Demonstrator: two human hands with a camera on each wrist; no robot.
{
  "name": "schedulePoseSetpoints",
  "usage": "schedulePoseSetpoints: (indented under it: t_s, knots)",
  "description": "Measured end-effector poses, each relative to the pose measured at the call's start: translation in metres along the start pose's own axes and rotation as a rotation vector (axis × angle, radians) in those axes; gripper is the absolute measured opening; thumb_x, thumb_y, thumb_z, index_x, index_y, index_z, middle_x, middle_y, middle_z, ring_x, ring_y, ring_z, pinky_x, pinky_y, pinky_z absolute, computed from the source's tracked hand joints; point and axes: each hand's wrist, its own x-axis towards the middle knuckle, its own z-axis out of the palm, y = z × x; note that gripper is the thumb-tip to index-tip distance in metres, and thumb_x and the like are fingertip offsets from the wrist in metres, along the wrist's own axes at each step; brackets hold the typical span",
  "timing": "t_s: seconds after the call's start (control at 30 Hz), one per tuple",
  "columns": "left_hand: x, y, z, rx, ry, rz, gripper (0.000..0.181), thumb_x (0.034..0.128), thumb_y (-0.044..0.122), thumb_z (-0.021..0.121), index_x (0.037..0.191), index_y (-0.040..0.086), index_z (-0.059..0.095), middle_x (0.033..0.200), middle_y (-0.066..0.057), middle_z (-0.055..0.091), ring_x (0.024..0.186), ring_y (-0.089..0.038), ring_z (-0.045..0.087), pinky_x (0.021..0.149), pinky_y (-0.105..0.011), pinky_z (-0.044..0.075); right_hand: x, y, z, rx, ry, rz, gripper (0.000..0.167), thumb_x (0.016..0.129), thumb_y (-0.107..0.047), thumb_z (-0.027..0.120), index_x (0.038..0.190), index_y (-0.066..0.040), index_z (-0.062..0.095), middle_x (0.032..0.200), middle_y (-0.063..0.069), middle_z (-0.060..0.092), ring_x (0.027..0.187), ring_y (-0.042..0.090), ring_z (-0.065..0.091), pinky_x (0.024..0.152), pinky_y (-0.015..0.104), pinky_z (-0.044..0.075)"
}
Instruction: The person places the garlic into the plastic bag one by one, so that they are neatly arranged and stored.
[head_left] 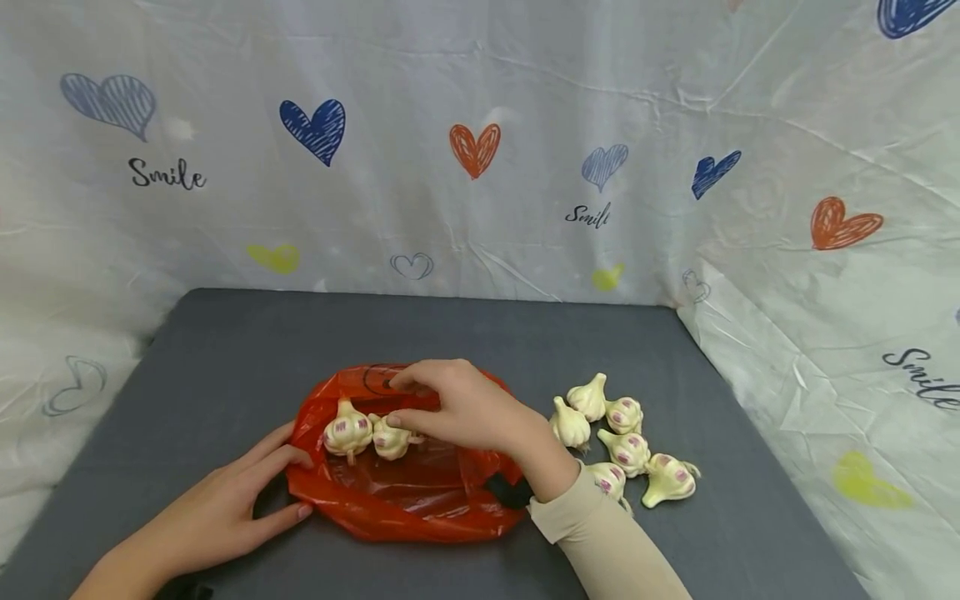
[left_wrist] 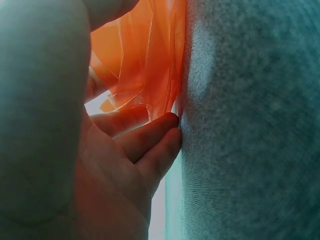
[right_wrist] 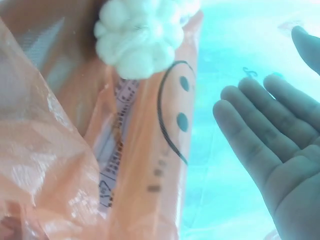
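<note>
A red plastic bag (head_left: 420, 508) lies spread with its mouth facing up, and two garlic bulbs sit inside, a left bulb (head_left: 348, 432) and a right bulb (head_left: 391, 439). At the bag's left edge, my left hand (head_left: 232, 504) holds the plastic between thumb and fingers; the left wrist view shows the orange-looking bag (left_wrist: 145, 55) there. My right hand (head_left: 468, 408) is over the bag's mouth, near the right bulb. In the right wrist view its fingers (right_wrist: 255, 130) are extended and the palm is bare, apart from a garlic bulb (right_wrist: 137, 37).
Several loose garlic bulbs (head_left: 628, 452) lie on the dark grey table (head_left: 450, 325), right of the bag; my right forearm partly covers one. A white sheet (head_left: 525, 83) printed with hearts hangs behind the table and along its sides.
</note>
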Motion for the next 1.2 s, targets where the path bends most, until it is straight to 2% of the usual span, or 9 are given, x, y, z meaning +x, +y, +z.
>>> schedulePoseSetpoints:
  t_s: [0.1, 0.2, 0.37, 0.5, 0.73, 0.97, 1.2]
  knots:
    - [0.000, 0.000, -0.001, -0.001, -0.006, -0.007, 0.041, 0.0967, 0.067, 0.074, 0.129, 0.045, 0.061, 0.171, -0.010, 0.039, 0.134, -0.033, 0.065, 0.088, -0.042, 0.063, -0.005, -0.002, -0.005, 0.018, 0.040, -0.011, 0.046, 0.105, -0.038, 0.077, 0.140, -0.008, 0.071, 0.135, 0.007, 0.074, 0.123, 0.021, 0.070, 0.103, 0.042, 0.058]
    - [0.000, 0.001, -0.001, -0.002, -0.005, -0.008, 0.041, 0.0968, 0.067, 0.074, 0.129, 0.045, 0.061, 0.170, -0.011, 0.039, 0.134, -0.034, 0.065, 0.088, -0.043, 0.063, -0.009, -0.002, -0.010, 0.017, 0.071, -0.017, 0.045, 0.105, -0.036, 0.078, 0.141, -0.009, 0.070, 0.135, 0.006, 0.073, 0.122, 0.023, 0.070, 0.102, 0.038, 0.057]
    - [0.000, 0.002, -0.001, 0.000, 0.001, -0.004, 0.040, 0.0968, 0.066, 0.075, 0.128, 0.045, 0.061, 0.170, -0.012, 0.040, 0.135, -0.035, 0.064, 0.088, -0.043, 0.063, -0.017, 0.002, -0.017, 0.029, 0.102, 0.014, 0.052, 0.104, -0.036, 0.079, 0.147, -0.009, 0.065, 0.141, 0.007, 0.070, 0.126, 0.025, 0.069, 0.105, 0.046, 0.057]
    - [-0.001, 0.003, -0.001, -0.002, 0.003, -0.002, 0.039, 0.0969, 0.065, 0.075, 0.127, 0.045, 0.061, 0.170, -0.012, 0.040, 0.135, -0.034, 0.064, 0.088, -0.042, 0.063, -0.026, 0.007, -0.021, 0.027, 0.129, 0.052, 0.057, 0.103, -0.037, 0.080, 0.152, -0.012, 0.061, 0.147, 0.003, 0.066, 0.130, 0.026, 0.067, 0.108, 0.051, 0.055]
    - [-0.001, 0.003, -0.001, -0.005, 0.007, 0.005, 0.039, 0.0975, 0.065, 0.075, 0.128, 0.045, 0.061, 0.170, -0.012, 0.040, 0.135, -0.035, 0.064, 0.087, -0.042, 0.063, -0.043, 0.014, -0.030, 0.001, 0.184, 0.096, 0.063, 0.102, -0.038, 0.081, 0.156, -0.015, 0.058, 0.151, -0.004, 0.062, 0.136, 0.023, 0.063, 0.110, 0.051, 0.054]
    - [-0.001, 0.001, -0.001, -0.005, -0.003, -0.012, 0.040, 0.0970, 0.066, 0.075, 0.128, 0.044, 0.061, 0.170, -0.012, 0.039, 0.137, -0.037, 0.062, 0.088, -0.044, 0.062, -0.060, 0.020, -0.036, -0.037, 0.225, 0.123, 0.064, 0.102, -0.039, 0.081, 0.156, -0.016, 0.058, 0.153, 0.001, 0.062, 0.136, 0.025, 0.063, 0.110, 0.052, 0.053]
    - [-0.001, 0.001, 0.000, -0.011, 0.000, 0.000, 0.039, 0.0970, 0.066, 0.075, 0.127, 0.045, 0.060, 0.171, -0.011, 0.039, 0.134, -0.033, 0.065, 0.087, -0.040, 0.063, -0.079, 0.030, -0.040, -0.089, 0.276, 0.159, 0.064, 0.100, -0.041, 0.084, 0.154, -0.016, 0.059, 0.151, -0.002, 0.062, 0.135, 0.022, 0.063, 0.110, 0.051, 0.053]
